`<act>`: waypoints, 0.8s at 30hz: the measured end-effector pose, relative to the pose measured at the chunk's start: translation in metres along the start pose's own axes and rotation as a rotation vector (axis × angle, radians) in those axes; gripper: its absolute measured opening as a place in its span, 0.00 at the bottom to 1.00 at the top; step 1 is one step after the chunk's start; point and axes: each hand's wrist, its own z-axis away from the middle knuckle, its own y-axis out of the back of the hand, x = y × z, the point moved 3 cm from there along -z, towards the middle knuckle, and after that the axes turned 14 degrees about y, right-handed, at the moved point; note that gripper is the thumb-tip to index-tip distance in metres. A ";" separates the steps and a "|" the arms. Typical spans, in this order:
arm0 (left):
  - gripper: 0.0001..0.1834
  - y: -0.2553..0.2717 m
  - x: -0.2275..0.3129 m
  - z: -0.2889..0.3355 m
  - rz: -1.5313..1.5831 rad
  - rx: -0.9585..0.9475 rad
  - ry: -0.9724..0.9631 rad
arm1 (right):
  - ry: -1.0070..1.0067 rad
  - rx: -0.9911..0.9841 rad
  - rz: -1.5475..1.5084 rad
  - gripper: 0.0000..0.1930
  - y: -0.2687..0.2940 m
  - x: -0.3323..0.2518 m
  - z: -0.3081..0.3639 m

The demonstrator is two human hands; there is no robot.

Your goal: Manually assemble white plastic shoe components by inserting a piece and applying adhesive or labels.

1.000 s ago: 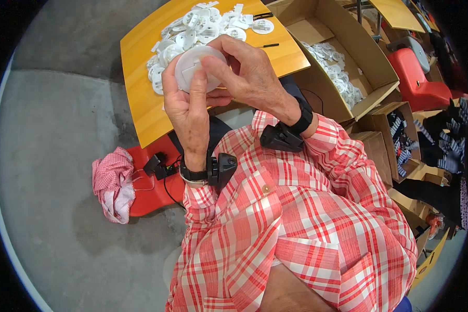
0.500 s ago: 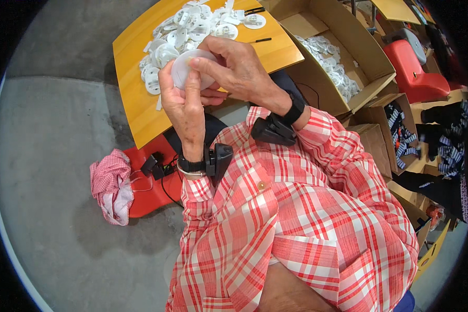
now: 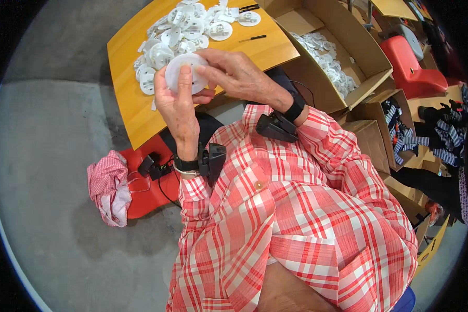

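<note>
Both my hands hold a round white plastic disc above the near edge of the yellow table. My left hand grips its left side, thumb pressed on the upper face and fingers behind. At the right rim, my right hand pinches the disc between thumb and fingers; part of its grip is hidden. Just beyond lies a heap of similar white plastic discs and parts. A thin black pen-like tool rests to the right of the heap, and another dark slim object lies farther back.
Right of the table stands a large cardboard box with white pieces inside. Smaller boxes hold striped fabric. A red chair stands beyond. At lower left, a red seat carries a pink checked cloth and a black plug.
The disc has turned slightly to face upward, and both hands have dropped a little. My right thumb has slid from the disc's middle to its right rim.
</note>
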 end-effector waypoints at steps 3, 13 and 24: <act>0.16 0.001 -0.009 -0.003 -0.029 0.032 -0.050 | -0.012 -0.013 -0.018 0.13 0.001 0.000 0.006; 0.13 0.001 -0.014 -0.001 -0.005 0.045 -0.084 | 0.160 0.148 0.145 0.09 -0.009 -0.003 0.012; 0.14 -0.003 -0.023 -0.011 0.049 -0.053 -0.014 | 0.130 0.162 0.189 0.10 -0.001 0.001 0.018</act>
